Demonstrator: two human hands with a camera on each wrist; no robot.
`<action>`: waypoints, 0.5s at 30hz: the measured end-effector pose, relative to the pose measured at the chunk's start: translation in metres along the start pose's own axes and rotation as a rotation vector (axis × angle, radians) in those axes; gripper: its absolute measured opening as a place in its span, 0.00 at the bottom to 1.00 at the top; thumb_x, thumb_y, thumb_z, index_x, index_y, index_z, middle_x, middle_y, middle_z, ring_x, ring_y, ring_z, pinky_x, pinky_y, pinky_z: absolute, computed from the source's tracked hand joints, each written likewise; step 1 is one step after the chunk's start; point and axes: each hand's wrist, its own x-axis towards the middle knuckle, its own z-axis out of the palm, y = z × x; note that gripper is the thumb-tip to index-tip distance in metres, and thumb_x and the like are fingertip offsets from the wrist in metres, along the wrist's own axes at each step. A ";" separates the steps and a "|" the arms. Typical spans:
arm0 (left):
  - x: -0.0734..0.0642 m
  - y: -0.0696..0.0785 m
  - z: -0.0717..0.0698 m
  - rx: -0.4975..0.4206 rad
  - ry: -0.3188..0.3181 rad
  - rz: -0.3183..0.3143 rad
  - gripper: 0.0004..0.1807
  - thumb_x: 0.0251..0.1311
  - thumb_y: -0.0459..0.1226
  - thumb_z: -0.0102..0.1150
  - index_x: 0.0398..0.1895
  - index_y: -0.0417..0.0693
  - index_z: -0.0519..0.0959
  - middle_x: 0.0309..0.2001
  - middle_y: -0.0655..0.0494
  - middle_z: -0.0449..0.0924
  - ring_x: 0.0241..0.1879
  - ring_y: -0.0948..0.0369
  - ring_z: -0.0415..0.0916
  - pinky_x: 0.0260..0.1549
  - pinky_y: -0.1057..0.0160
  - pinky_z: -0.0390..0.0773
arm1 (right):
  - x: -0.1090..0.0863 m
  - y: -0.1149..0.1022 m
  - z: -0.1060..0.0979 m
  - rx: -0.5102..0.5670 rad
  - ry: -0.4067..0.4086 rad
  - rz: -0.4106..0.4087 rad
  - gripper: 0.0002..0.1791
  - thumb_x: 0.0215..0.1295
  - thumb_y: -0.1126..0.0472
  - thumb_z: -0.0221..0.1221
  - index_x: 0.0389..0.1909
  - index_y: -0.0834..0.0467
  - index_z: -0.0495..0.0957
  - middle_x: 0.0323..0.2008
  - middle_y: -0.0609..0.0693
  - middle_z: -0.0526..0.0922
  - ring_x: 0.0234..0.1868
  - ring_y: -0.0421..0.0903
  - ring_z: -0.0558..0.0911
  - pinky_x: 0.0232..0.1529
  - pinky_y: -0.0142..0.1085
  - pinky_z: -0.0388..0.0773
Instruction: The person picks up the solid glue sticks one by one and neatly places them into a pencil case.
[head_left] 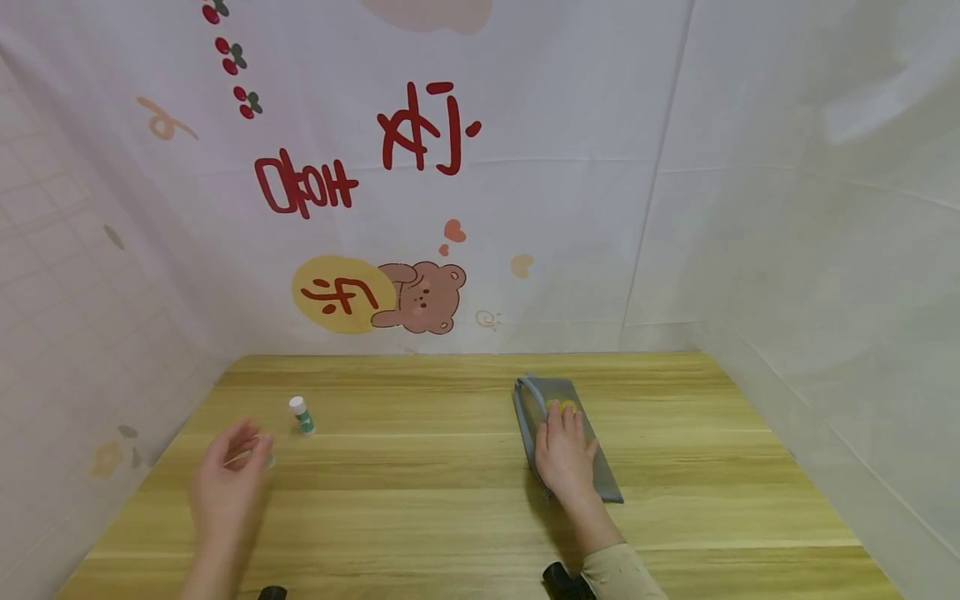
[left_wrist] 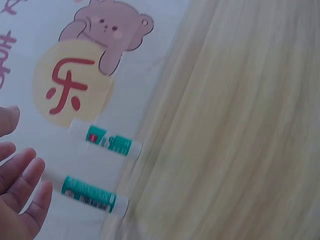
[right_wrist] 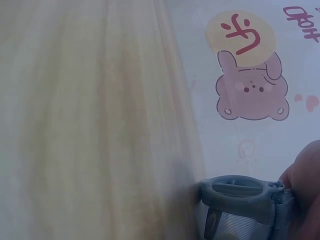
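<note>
My left hand (head_left: 228,483), blurred, is over the left side of the table with fingers loosely bent and nothing visible between them. Just beyond its fingertips stands a white-capped glue stick (left_wrist: 90,194) with a green label, mostly hidden by the hand in the head view. A second glue stick (head_left: 302,415) is upright a little farther back. On the right, my right hand (head_left: 567,458) holds a grey mesh zip pouch (head_left: 603,479), its fingers laid across the top and its thumb hidden in the head view. Something yellow (head_left: 567,407) shows at the fingertips.
The wooden table (head_left: 405,500) runs back to a white printed cloth (head_left: 555,208), which also hangs along both sides. Dark objects (head_left: 566,581) poke in at the near edge, one beside the right sleeve (head_left: 622,571).
</note>
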 end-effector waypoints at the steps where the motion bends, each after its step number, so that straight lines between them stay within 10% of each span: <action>1: 0.001 -0.001 -0.002 0.007 0.008 -0.017 0.23 0.64 0.38 0.65 0.61 0.39 0.76 0.49 0.51 0.81 0.41 0.77 0.72 0.39 0.84 0.71 | 0.000 0.000 0.000 0.001 -0.002 0.000 0.27 0.77 0.59 0.43 0.70 0.71 0.61 0.69 0.74 0.58 0.71 0.72 0.55 0.58 0.80 0.46; 15: 0.022 -0.023 -0.026 -0.022 0.036 -0.151 0.28 0.63 0.40 0.66 0.64 0.36 0.73 0.40 0.76 0.77 0.37 0.83 0.71 0.37 0.86 0.70 | 0.002 0.000 -0.002 0.006 -0.016 0.006 0.27 0.77 0.59 0.43 0.70 0.71 0.60 0.70 0.74 0.58 0.71 0.72 0.54 0.58 0.80 0.45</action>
